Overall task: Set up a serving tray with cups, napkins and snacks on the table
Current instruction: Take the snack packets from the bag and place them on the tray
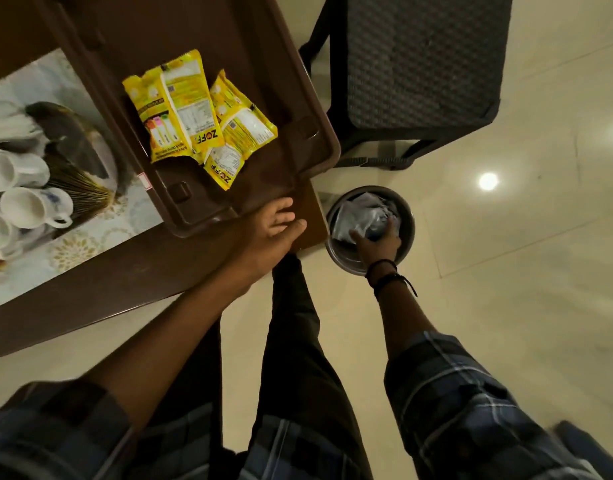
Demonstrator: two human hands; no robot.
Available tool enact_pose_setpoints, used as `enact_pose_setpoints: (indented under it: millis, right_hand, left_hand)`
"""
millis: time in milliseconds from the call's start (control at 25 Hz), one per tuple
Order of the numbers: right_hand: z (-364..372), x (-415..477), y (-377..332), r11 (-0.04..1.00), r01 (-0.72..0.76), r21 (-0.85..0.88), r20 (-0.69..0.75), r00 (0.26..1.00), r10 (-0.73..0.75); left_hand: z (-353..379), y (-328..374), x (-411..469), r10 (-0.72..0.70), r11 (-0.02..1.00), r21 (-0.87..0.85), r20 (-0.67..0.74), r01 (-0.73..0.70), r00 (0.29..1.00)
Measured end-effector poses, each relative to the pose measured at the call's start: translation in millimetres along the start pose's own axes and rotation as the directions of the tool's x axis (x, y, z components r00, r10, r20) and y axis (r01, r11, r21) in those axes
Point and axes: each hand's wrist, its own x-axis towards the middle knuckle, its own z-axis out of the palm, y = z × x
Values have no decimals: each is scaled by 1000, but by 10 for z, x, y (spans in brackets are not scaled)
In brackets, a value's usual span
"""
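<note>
A dark brown serving tray [308, 109] lies on the table corner with three yellow snack packets [194, 116] piled in it. Several white cups [28, 206] stand on a plate at the left. My left hand [275, 230] rests flat on the table corner just below the tray's near rim, fingers spread, holding nothing. My right hand [379, 244] reaches down into a round metal bin [407, 220] on the floor, its fingers among crumpled grey wrappers [360, 216]; whether it grips one is hidden.
A dark woven stool [419, 64] stands on the pale tiled floor right of the table. A brown and gold fan-patterned plate [76, 161] lies beside the cups on a patterned tablecloth [100, 233]. My legs are below the table edge.
</note>
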Motion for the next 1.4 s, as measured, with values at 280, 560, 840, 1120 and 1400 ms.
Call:
enact_pose_setpoints:
  millis: [280, 560, 840, 1120, 1400]
  right_hand:
    - [223, -737, -776, 883, 430, 189, -151, 901, -407]
    - [784, -1183, -1441, 660, 744, 101, -96, 668, -738]
    - [1247, -1039, -1686, 558, 781, -280, 267, 622, -736]
    - [1381, -937, -1598, 445, 749, -491, 398, 647, -650]
    - [1451, -955, -1698, 470, 722, -507, 360, 673, -645]
  left_hand:
    - [-467, 20, -220, 18, 998, -63, -120, -26, 993]
    - [-919, -24, -205, 8, 989, -143, -266, -47, 964]
    - [-1249, -84, 110, -80, 977, -215, -325, 9, 942]
    - [-1346, 136, 536, -237, 792, -607, -210, 64, 948]
    - [-1354, 340, 583, -168, 823, -532, -562, -199, 810]
